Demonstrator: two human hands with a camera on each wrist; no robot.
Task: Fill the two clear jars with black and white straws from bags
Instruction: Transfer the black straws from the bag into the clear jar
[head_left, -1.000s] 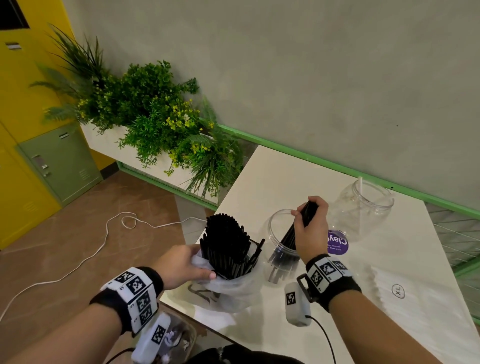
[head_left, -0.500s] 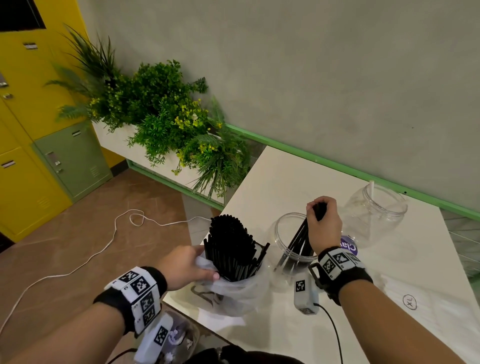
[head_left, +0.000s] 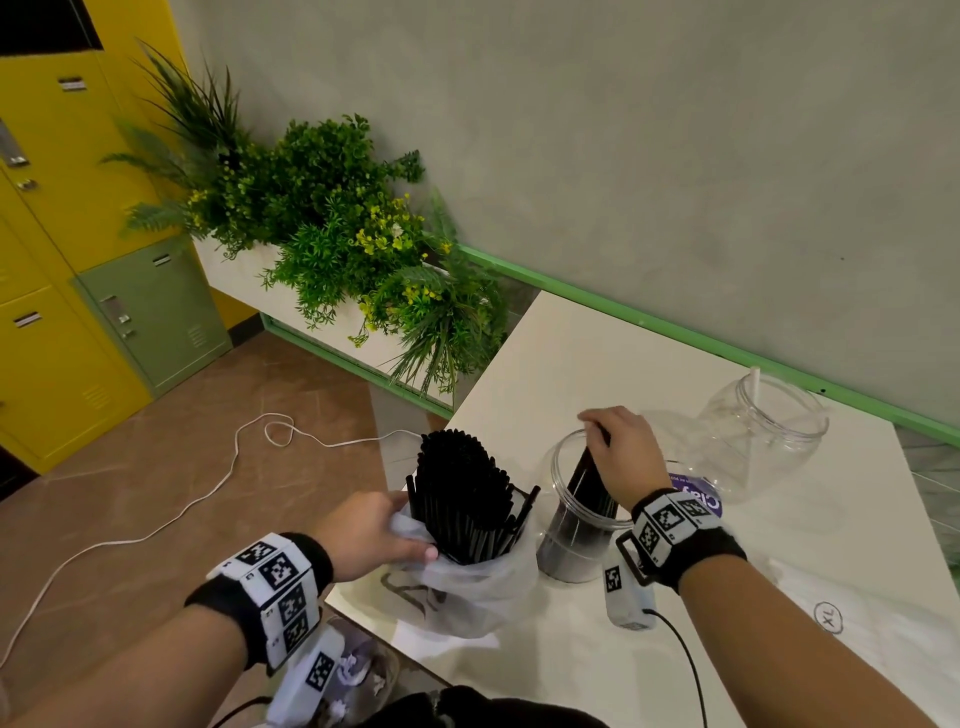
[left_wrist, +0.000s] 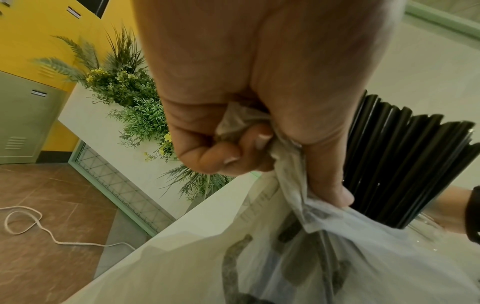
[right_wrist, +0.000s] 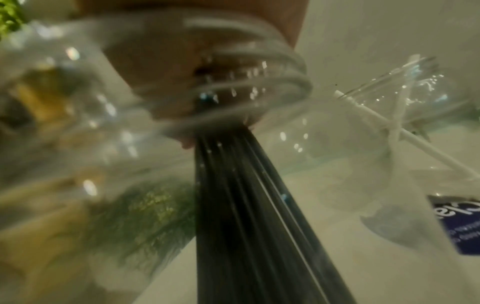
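Note:
My left hand (head_left: 371, 530) (left_wrist: 249, 144) grips the rim of a thin plastic bag (head_left: 457, 587) (left_wrist: 259, 257) from which a thick bundle of black straws (head_left: 465, 493) (left_wrist: 400, 164) stands up. My right hand (head_left: 621, 449) holds a smaller bunch of black straws (head_left: 587, 480) (right_wrist: 246, 216) down inside the near clear jar (head_left: 566, 551) (right_wrist: 207, 86), fingers at the jar's mouth. The far clear jar (head_left: 769, 431) (right_wrist: 415, 115) holds one white straw (head_left: 754, 382) (right_wrist: 405, 133).
Both jars stand on a white table (head_left: 571, 364) against a grey wall. A purple-labelled item (head_left: 698, 496) lies behind my right wrist, and clear plastic marked XL (head_left: 831, 618) lies at the right. A planter with green plants (head_left: 337, 249) and a floor cable (head_left: 208, 493) are to the left.
My right hand has lowered the bunch of black straws deeper into the near jar. My left hand keeps its grip on the bag.

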